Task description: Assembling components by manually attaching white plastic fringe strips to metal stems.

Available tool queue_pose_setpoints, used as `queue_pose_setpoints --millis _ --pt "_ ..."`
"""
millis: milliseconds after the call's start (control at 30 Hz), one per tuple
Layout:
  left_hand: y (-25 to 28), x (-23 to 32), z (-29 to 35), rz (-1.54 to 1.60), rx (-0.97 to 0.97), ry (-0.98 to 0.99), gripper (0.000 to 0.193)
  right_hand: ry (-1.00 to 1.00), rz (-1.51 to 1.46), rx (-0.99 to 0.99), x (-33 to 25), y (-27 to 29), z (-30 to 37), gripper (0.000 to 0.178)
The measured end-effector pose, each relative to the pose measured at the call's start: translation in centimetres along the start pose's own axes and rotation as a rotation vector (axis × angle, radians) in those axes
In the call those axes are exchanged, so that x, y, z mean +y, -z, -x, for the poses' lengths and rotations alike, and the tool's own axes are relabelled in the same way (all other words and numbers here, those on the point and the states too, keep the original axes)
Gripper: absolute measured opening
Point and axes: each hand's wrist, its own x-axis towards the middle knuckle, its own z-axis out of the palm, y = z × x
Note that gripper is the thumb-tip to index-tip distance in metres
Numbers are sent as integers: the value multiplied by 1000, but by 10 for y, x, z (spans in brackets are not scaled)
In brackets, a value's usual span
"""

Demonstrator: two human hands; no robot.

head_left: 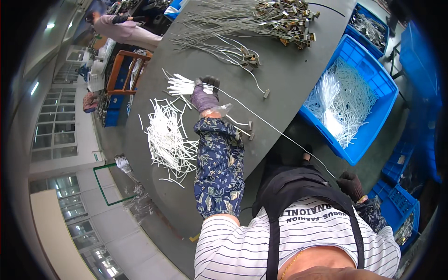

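My left hand (pixel 205 97), in a purple and dark glove, is closed over a small bundle of short white tubes (pixel 179 86) on the grey table. From its fingertips a thin white wire (pixel 275 128) runs down across the table edge to my right hand (pixel 351 185). That hand, dark-gloved and low beside my body, is closed at the wire's far end. A loose heap of white tubes (pixel 168 137) lies to the left of my left forearm. Just right of that forearm are small metal-ended pieces (pixel 251 130) with white leads.
Wires with brassy metal ends (pixel 294 23) pile up at the table's far side, a smaller cluster (pixel 249 59) nearer. A blue crate (pixel 368 135) of white tubes stands off the right edge. More blue bins (pixel 396 205) are at right. A person (pixel 119 29) works at far left.
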Motion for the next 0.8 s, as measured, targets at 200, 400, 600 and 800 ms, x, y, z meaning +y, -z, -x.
queue_pose_setpoints --millis 200,400,600,800 --pt "7 -79 50 -346 -558 358 54 -21 -97 25 3 -3 -12 15" --pt "92 -63 38 -236 -188 357 36 45 -49 -89 -58 -34 -28 13" --pt "41 -30 124 -401 -36 254 35 298 24 -176 -109 -84 -71 19" --pt "51 -45 138 -914 -63 235 22 723 354 -233 -229 -184 -97 51"
